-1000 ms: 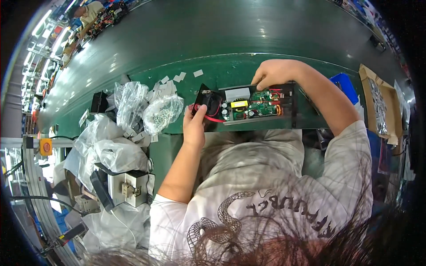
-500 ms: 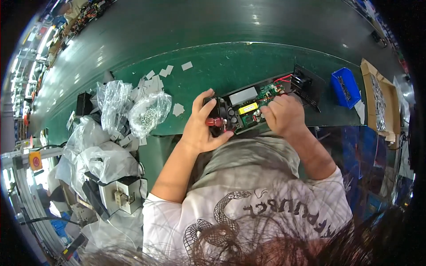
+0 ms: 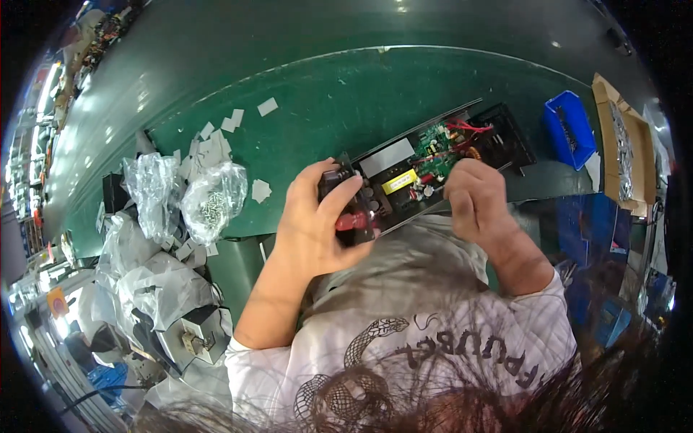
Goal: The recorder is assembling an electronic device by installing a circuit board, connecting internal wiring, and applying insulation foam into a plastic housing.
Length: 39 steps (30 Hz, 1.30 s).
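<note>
A long black metal case (image 3: 409, 221) lies slanted on the green bench, its top off. Inside it sit a green circuit board (image 3: 432, 143), a yellow-wrapped part (image 3: 399, 182) and a grey block (image 3: 388, 157). Around the near-left end panel, with its red terminal (image 3: 351, 221), my left hand (image 3: 310, 216) is closed, thumb below and fingers over the top. My right hand (image 3: 478, 200) is curled just off the case's near side; whatever its fingers hold is hidden. Red wires (image 3: 469, 125) run to the black end panel (image 3: 510, 137) at the far right.
Clear plastic bags (image 3: 214, 203), one holding small metal parts, lie left among scattered white paper pieces (image 3: 209, 151). A blue bin (image 3: 569, 130) and a cardboard box (image 3: 635, 162) stand right. A white-grey box with a metal fitting (image 3: 196, 338) sits lower left.
My right hand has drawn back from the circuit board toward me. The black panel at the right end of the case has shifted and leans differently. My left hand keeps its hold.
</note>
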Each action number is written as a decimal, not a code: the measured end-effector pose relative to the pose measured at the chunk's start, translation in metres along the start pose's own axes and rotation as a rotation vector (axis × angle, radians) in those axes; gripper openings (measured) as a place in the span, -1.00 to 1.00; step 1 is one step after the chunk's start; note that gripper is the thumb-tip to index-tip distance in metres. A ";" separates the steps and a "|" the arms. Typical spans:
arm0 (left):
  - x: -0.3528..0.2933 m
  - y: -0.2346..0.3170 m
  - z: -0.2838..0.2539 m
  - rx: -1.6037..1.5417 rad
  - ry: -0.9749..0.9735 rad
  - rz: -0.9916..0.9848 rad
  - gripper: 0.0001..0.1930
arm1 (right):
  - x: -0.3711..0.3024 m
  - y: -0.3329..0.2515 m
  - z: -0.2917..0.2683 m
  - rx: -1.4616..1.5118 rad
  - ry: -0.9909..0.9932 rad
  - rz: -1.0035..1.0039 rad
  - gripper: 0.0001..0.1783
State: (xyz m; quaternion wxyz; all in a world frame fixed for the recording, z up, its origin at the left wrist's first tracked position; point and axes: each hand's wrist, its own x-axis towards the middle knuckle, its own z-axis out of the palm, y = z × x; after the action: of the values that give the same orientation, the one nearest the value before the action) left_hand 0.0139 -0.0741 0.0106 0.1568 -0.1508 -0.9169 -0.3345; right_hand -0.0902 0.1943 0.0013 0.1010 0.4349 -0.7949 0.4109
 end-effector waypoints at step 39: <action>0.033 0.015 -0.010 0.107 -0.290 -0.076 -0.18 | -0.010 0.022 0.001 -0.167 -0.042 -0.022 -0.70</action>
State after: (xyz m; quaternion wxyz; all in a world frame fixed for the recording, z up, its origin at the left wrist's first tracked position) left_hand -0.0088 -0.0642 0.0390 0.0177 -0.1542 -0.9515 -0.2656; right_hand -0.1012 0.2061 -0.0170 0.1247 0.4423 -0.8235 0.3326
